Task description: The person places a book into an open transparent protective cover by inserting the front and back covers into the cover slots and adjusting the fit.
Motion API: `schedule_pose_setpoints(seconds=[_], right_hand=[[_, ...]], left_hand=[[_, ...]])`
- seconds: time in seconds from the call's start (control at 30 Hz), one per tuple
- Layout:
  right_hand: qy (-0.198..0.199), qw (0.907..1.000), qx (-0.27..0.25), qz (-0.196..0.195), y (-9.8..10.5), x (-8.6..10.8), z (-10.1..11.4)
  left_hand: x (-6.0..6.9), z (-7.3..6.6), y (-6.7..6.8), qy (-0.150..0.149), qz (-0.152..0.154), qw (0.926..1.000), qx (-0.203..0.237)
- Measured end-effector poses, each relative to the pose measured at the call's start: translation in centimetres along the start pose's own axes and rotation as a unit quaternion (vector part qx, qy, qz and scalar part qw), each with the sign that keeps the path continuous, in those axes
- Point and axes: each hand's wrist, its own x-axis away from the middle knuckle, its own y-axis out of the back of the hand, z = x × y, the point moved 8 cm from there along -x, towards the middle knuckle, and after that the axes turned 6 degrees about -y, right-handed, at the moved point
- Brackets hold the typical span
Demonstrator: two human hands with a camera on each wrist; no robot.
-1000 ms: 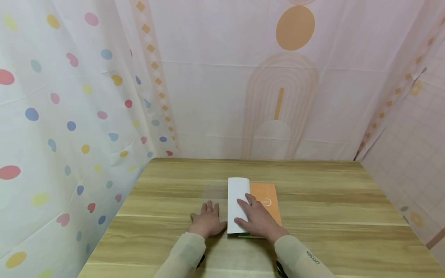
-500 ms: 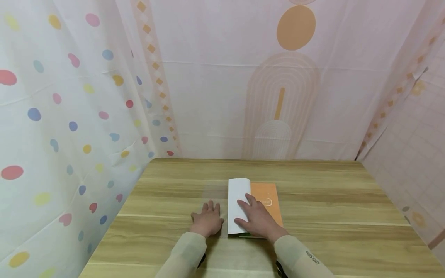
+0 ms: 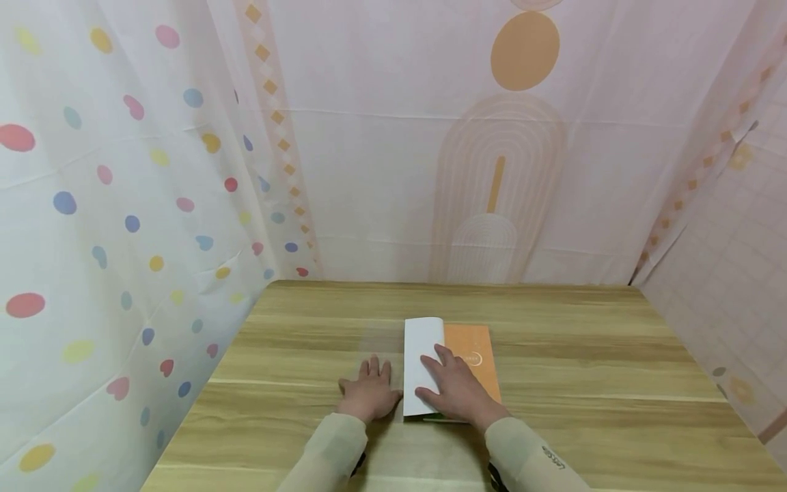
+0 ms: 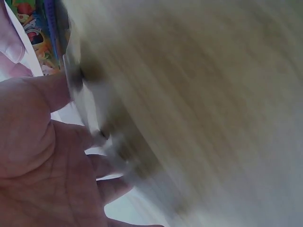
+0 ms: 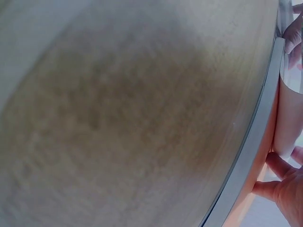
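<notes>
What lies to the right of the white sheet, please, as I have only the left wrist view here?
Observer: In the head view, an orange surface with a white curved mark shows to the right of the white sheet.
Operator: Thank you; is the right hand anywhere near that orange surface?
Observer: Yes, the right wrist view shows two fingers of the right hand at the orange surface.
Operator: And may I ask what hangs beyond the table?
Observer: The head view shows a pale pink curtain with a printed arch beyond the far edge of the table.
</notes>
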Motion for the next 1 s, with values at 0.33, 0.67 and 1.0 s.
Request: schedule_pose_setpoints(seconds=[0.33,0.67,1.0], right_hand=[[0.001,1.0000,0.006,0.003,0.1,0.0,0.3],[0.024,0.9988,0.040,-0.012,-0.1,-0.3,0.5],[0.013,0.9965,0.080,-0.018,-0.4,-0.6,0.7]], left_hand=[[-0.3,0.2,0.5,0.015,-0.037,0.9985,0.036],[-0.9,0.6,0.7,0.029,-0.080,0.9944,0.061],[-0.9,0.3,0.9,0.017,-0.097,0.9945,0.036]])
